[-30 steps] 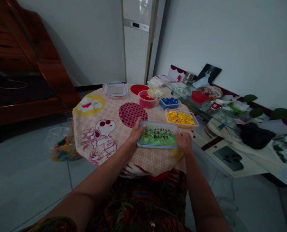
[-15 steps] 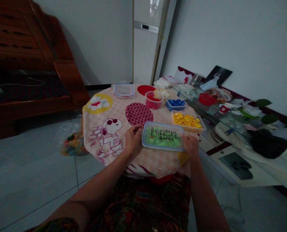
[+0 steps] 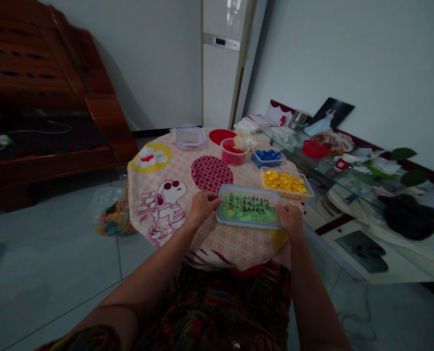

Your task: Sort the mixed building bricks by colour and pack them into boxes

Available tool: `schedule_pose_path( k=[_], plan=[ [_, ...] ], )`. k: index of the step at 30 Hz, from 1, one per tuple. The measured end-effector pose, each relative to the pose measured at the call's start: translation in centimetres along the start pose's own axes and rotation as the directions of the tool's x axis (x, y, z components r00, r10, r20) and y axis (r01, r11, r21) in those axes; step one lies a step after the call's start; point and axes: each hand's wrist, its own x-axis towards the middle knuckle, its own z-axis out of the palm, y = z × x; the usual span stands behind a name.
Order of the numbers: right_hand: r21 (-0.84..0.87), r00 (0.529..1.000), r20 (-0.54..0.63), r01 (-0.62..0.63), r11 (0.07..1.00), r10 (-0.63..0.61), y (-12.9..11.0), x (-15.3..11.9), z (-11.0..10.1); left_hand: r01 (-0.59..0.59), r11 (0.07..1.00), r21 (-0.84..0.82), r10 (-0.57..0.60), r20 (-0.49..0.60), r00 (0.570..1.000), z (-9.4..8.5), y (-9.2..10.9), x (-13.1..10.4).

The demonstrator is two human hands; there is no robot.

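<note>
A lidded plastic container [image 3: 248, 207] with green contents lies on the near side of the round table. Its clear lid has a blue edge and dark written characters. My left hand [image 3: 203, 205] grips its left end, thumb and fingers closed at the lid's edge. At the opposite end, my right hand [image 3: 290, 218] holds the right side with the thumb on top. Just behind it stands an open box of yellow pieces [image 3: 283, 182]. Farther back are a box of blue pieces [image 3: 268, 157] and a round tub of red pieces [image 3: 234, 152].
A patterned cloth [image 3: 217, 241] covers the table. Another blue-edged container [image 3: 189, 137] sits at the back left. On the right, a cluttered glass stand [image 3: 313, 175] adjoins the table. A plastic bag [image 3: 112, 214] of colourful pieces is on the left, and a wooden bench [image 3: 107, 117] stands beyond.
My left hand's thumb and fingers have come further onto the left edge of the lid. The right hand keeps its hold. The view has shifted slightly.
</note>
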Motion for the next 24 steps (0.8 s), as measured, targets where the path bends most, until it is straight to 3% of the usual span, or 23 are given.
schedule_pose_path(
  k=[5, 12, 16, 20, 24],
  plan=[
    [0.077, 1.0, -0.015, 0.021, 0.997, -0.02, -0.1, -0.2, 0.0, 0.044, 0.987, -0.153, -0.044, 0.0, 0.999, 0.1, -0.6, 0.4],
    [0.109, 0.998, -0.015, -0.054, 0.993, 0.056, -0.7, -0.7, -0.4, -0.04, 0.998, -0.039, 0.04, -0.009, 0.999, -0.2, -0.9, 0.8],
    [0.165, 0.999, 0.015, -0.048, 0.985, 0.046, -0.6, -1.0, -0.3, -0.008, 1.0, 0.021, 0.007, 0.058, 0.998, -1.3, -0.6, 0.2],
    [0.271, 0.996, 0.062, -0.074, 0.96, 0.059, -0.1, -1.6, 0.6, 0.005, 0.979, 0.203, -0.031, 0.122, 0.992, -3.7, -0.5, -0.2],
    [0.426, 0.993, 0.09, -0.106, 0.899, 0.075, 0.0, -1.7, 1.8, -0.093, 0.879, 0.468, 0.055, 0.095, 0.994, -5.9, -0.1, 2.1]
  ],
)
